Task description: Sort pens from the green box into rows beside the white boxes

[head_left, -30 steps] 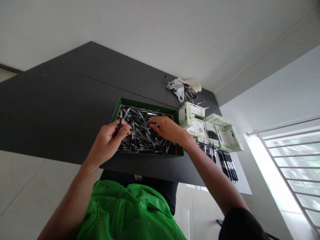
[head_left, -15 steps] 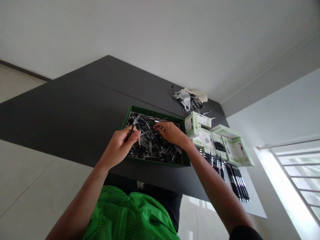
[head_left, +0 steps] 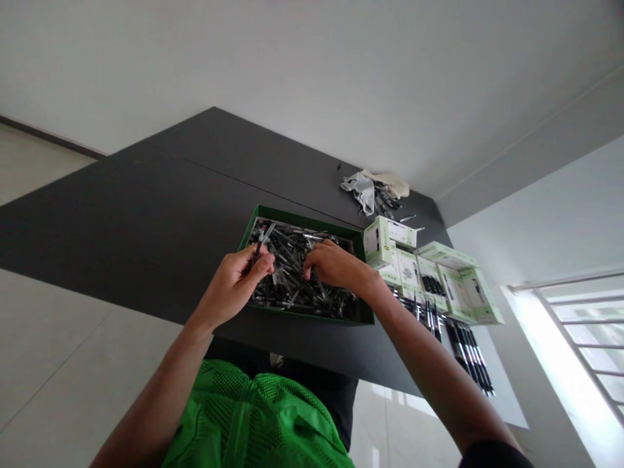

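Note:
A green tray (head_left: 312, 222) full of loose black and silver pen parts (head_left: 292, 260) sits on a dark table (head_left: 146, 214). My left hand (head_left: 234, 286) hovers over the tray's left side, fingers pinched round a thin black pen piece (head_left: 260, 239) that sticks up from them. My right hand (head_left: 331, 265) is over the middle of the tray, fingers curled down into the pile; what they grip is hidden.
Pale green and white cartons (head_left: 419, 266) stand to the right of the tray, with a row of assembled black pens (head_left: 463, 354) on a white sheet in front of them. A crumpled grey cloth (head_left: 365, 185) lies at the table's far edge.
My right hand has drawn back from the tray's far side toward its middle and dug into the pile. My left hand keeps its pen piece over the tray's left side.

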Demonstrator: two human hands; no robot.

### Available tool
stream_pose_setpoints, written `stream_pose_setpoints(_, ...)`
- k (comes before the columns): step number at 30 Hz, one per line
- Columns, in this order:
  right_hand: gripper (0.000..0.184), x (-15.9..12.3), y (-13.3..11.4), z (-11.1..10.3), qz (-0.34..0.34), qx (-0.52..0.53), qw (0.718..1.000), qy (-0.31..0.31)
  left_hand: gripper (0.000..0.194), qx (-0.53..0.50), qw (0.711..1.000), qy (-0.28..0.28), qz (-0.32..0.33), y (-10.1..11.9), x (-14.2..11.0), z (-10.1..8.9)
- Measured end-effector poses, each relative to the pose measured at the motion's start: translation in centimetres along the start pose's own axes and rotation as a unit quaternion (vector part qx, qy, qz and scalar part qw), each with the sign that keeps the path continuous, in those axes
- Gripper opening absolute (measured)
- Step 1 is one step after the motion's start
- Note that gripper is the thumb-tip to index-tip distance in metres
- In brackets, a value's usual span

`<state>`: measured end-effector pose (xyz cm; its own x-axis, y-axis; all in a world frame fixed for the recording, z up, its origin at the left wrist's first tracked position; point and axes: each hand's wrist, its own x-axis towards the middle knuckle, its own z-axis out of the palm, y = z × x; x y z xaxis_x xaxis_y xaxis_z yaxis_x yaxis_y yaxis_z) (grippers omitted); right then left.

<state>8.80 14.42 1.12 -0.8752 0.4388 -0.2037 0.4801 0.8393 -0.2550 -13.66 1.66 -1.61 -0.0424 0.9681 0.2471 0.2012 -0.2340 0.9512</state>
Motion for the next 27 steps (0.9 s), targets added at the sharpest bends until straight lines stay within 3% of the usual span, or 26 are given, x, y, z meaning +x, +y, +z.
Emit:
stream_pose_setpoints(7,0.042,0.7,-1.3,0.2,-0.076,0.004,0.995,0.067,0.042,-0.039,0.999,0.009,-0.010,-0.5,0.1,0.1)
stream_pose_setpoints(10,0.046,1.8,-2.3,0.8,-0.111,-0.028,0.992,0.059,0.041,-0.069,0.996,0.046,-0.027,-0.5,0.4,0.2)
stream_pose_setpoints(13,0.042,2.1,-2.5,0.6,-0.092,-0.063,0.993,0.030,0.043,-0.107,0.991,0.076,-0.026,-0.4,0.8,0.4)
stream_pose_setpoints(19,0.031,0.2,-1.8,-0.8,0.028,-0.109,0.993,-0.041,0.041,-0.121,0.989,0.079,-0.025,-0.6,0.8,0.4)
stream_pose_setpoints(22,0.031,-0.7,-1.5,-1.2,0.062,-0.112,0.991,-0.046,0.040,-0.127,0.989,0.077,-0.022,-0.8,0.7,0.4)
stream_pose_setpoints(24,0.033,-0.8,-1.6,-1.3,0.049,-0.094,0.994,-0.023,0.040,-0.131,0.988,0.076,-0.022,-0.8,0.7,0.4)
stream_pose_setpoints(27,0.037,-0.2,-2.5,-0.8,-0.039,-0.070,0.996,0.029,0.040,-0.129,0.989,0.074,-0.021,-0.8,0.8,0.3)
